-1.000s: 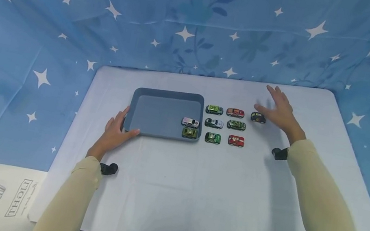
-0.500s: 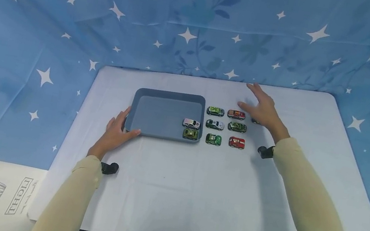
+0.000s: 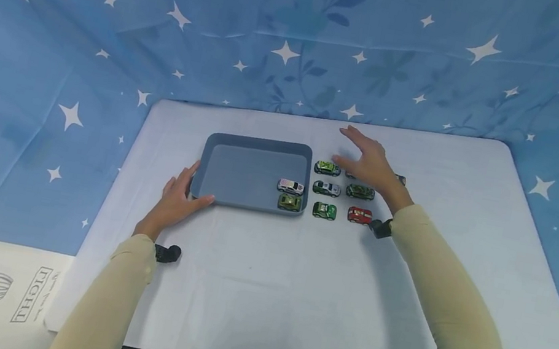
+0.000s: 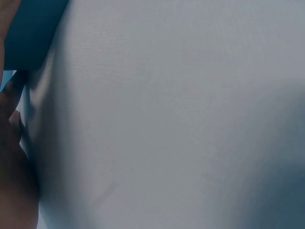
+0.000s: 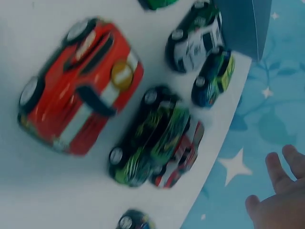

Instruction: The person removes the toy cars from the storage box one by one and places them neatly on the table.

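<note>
My left hand point(image 3: 175, 201) rests at the near left corner of a grey-blue tray point(image 3: 235, 201), thumb along the front edge and fingers along the left side. In the tray's right end sit a white toy car point(image 3: 291, 187) and an olive-green toy car point(image 3: 289, 202). With its fingers spread and nothing in them, my right hand point(image 3: 368, 164) is above the back row of toy cars, near a lime-green car point(image 3: 328, 168). It partly covers an orange-red car point(image 5: 178, 160) and the dark car behind the wrist. Both hands show partly in their wrist views.
Right of the tray stand a silver-green car point(image 3: 326, 188), a camouflage-green car point(image 3: 360, 192), a green car point(image 3: 325, 210) and a red car with a white stripe point(image 3: 359, 215). All are on a white-covered table point(image 3: 257, 301). A blue starry curtain point(image 3: 198, 29) hangs behind.
My right hand has moved left from above the dark car at the far right toward the lime-green car, its fingers still spread. The left hand, tray and cars have stayed put.
</note>
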A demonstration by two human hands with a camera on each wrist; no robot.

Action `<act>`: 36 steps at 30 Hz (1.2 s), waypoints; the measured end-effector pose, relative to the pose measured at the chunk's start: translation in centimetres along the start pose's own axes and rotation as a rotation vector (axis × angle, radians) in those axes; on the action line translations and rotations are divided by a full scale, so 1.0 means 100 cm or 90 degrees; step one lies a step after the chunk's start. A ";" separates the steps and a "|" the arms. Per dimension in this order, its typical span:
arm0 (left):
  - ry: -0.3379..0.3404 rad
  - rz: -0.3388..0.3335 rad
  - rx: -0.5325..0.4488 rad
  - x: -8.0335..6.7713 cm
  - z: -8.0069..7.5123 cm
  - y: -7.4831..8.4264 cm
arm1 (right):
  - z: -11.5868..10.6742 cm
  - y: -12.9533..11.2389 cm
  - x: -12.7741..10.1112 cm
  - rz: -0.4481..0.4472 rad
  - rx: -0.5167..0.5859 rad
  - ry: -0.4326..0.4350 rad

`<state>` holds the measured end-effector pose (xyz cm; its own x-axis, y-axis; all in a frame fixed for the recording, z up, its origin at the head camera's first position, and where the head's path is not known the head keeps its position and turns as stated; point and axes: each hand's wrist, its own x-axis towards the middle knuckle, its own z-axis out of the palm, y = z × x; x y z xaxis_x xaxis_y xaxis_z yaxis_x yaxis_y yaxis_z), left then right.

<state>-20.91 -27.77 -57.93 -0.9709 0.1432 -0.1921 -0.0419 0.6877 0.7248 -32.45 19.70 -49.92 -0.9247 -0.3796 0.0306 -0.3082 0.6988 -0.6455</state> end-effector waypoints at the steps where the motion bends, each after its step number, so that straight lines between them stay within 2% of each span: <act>1: -0.002 -0.003 -0.002 0.000 0.000 0.001 | 0.002 -0.002 0.001 -0.014 -0.001 -0.002; 6: -0.005 -0.013 -0.004 -0.001 0.000 0.002 | 0.014 -0.015 0.006 -0.068 -0.014 -0.023; 16: -0.001 0.003 0.004 -0.001 -0.002 0.001 | 0.036 -0.045 0.012 -0.113 -0.029 -0.073; 22: -0.003 0.000 0.005 0.000 -0.002 0.003 | 0.050 -0.052 0.014 -0.140 -0.083 -0.087; 33: -0.001 0.011 0.012 0.004 -0.002 0.001 | 0.071 -0.059 0.014 -0.109 -0.125 -0.130; 36: 0.001 0.015 0.013 0.003 -0.003 0.001 | 0.075 -0.060 0.013 -0.118 -0.142 -0.134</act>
<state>-21.27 -27.87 -57.77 -0.9718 0.1586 -0.1742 -0.0141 0.6990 0.7150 -30.14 10.47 -51.76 -0.7896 -0.6122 -0.0416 -0.5288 0.7133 -0.4600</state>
